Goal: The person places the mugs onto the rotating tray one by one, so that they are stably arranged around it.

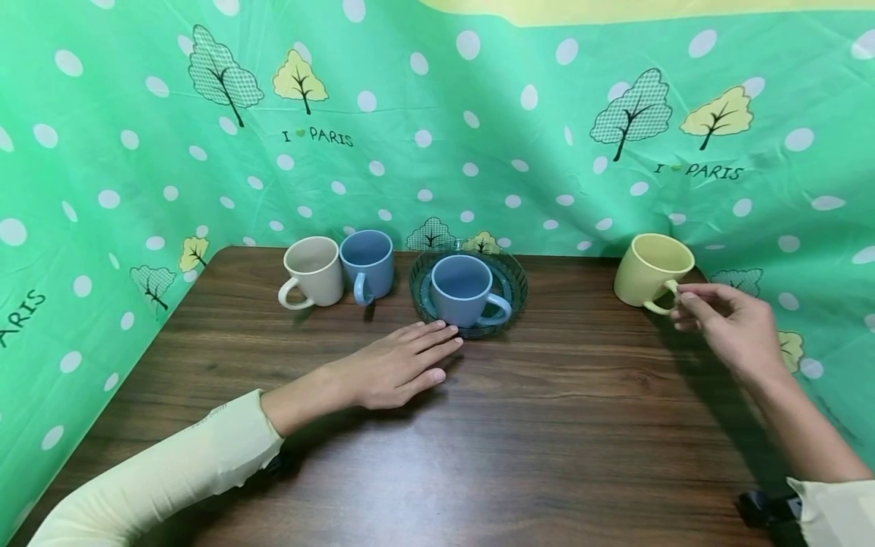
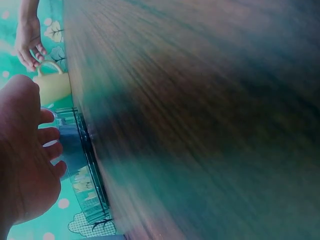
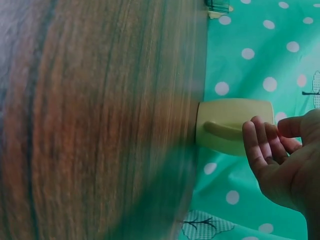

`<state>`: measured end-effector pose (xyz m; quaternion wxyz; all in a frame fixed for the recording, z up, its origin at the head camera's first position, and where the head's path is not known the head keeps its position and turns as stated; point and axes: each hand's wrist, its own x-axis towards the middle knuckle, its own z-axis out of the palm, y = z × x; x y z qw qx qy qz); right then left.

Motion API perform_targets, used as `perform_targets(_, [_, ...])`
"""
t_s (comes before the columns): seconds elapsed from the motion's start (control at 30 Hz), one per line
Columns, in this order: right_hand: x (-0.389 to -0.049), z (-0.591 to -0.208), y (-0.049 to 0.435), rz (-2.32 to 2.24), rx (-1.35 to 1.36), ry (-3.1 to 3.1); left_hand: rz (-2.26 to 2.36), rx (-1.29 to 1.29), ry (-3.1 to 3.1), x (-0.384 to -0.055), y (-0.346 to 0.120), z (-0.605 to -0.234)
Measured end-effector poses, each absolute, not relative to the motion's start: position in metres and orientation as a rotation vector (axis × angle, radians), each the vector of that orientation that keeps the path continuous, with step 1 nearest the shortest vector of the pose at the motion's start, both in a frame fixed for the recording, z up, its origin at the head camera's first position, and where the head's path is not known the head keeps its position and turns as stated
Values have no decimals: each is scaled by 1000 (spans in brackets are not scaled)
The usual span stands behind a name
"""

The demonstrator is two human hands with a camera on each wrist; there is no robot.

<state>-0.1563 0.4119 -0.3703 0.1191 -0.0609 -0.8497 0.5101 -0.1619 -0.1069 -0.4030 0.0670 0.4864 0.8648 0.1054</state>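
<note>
A yellow mug stands upright at the table's far right. My right hand pinches its handle between thumb and fingers, seen also in the right wrist view, where the mug has its base on the table. A clear glass bowl stands at the back middle with a blue mug inside it, handle to the right. Close in front of the bowl, my left hand is spread with straight fingers; whether the fingertips touch the glass, I cannot tell. In the left wrist view the bowl lies just beyond those fingers.
Left of the bowl stand a white mug and a second blue mug, side by side near the back edge. A green dotted cloth hangs behind and along both sides of the brown wooden table.
</note>
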Motion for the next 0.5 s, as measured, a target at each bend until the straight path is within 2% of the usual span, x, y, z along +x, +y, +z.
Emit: perform_targets(0.5, [-157,-374,421,1477,-255,-2484,289,1453,2605,-164,-108,-402])
